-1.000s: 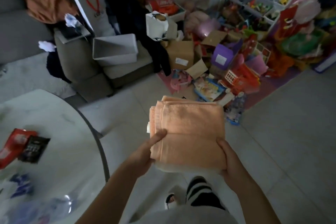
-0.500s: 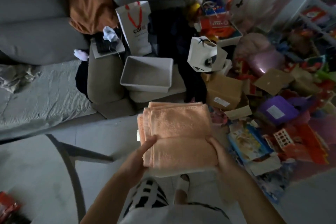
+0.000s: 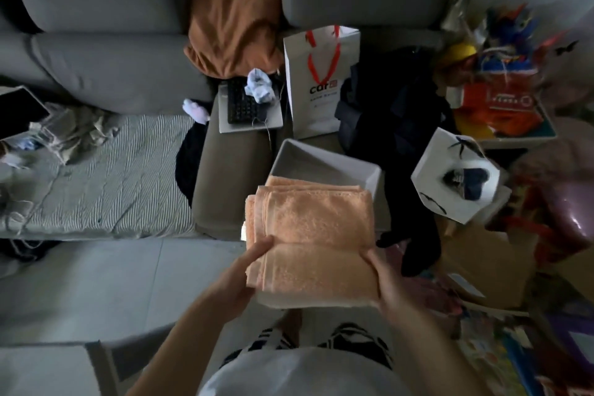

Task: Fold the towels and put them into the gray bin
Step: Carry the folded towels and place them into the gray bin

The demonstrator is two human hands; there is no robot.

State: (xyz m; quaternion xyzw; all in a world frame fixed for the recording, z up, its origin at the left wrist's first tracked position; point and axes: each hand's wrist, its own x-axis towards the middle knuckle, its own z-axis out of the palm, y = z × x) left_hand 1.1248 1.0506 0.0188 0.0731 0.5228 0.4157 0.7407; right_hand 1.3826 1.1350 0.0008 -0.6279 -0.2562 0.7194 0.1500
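**Folded towel stack held at near edge of gray bin**

Both hands clamped on a stack of folded peach towels (image 3: 310, 235), carried flat, centre frame. Left hand (image 3: 239, 273) grips the left edge, thumb on top, fingers underneath. Right hand (image 3: 387, 283) grips the right near corner the same way, thumb over the top layer. A paler towel edge shows under the stack's near side; exact towel count hard to tell.

Gray bin (image 3: 324, 164) sits on the sofa seat (image 3: 231, 177) just beyond the towels; the stack's far edge overlaps the bin's near rim in view, bin interior visible past it.

Around it:
- white paper bag with red handles (image 3: 321, 80) upright, far side of bin
- laptop (image 3: 249, 109) far left of bin, with a crumpled light-blue cloth (image 3: 260, 90) on its keyboard
- orange cloth (image 3: 234, 26) on the sofa back
- dark clothing (image 3: 395, 125) draped right of bin
- white hexagonal box (image 3: 456, 180) further right
- toy clutter far right, blurred
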